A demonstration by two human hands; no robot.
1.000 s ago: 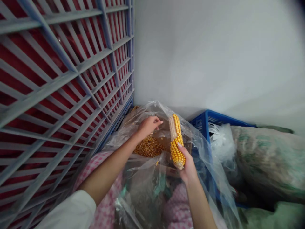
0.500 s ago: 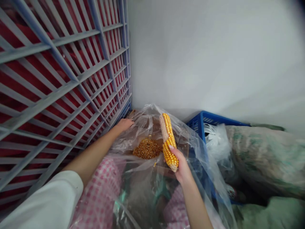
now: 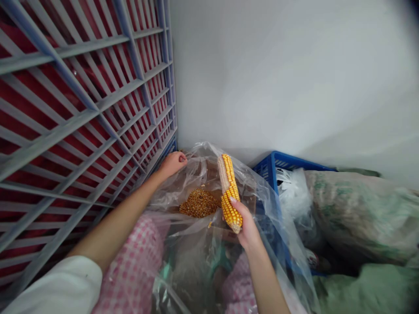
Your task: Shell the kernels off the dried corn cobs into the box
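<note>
My right hand (image 3: 247,224) grips the lower end of a corn cob (image 3: 231,192), held upright with a slight tilt. Yellow kernels cover the cob's lower part and right side; a strip on its upper left is bare. Beneath and to its left, a heap of loose corn kernels (image 3: 199,203) lies inside a large clear plastic bag (image 3: 268,196) spread over my lap. My left hand (image 3: 174,163) is at the bag's far left edge, fingers curled with thumb and forefinger close together. Whatever they hold, if anything, is too small or hidden to make out.
Tall slatted crates (image 3: 98,109) with red contents rise close on my left. A white wall (image 3: 278,78) stands ahead. To the right is a blue crate (image 3: 273,174), with white plastic bags (image 3: 296,187) and a full woven sack (image 3: 360,213) beside it.
My left hand has risen slightly and turned, its fingers now curled where they pointed past the bag's edge. The cob stays in my right hand. The view has shifted a little.
</note>
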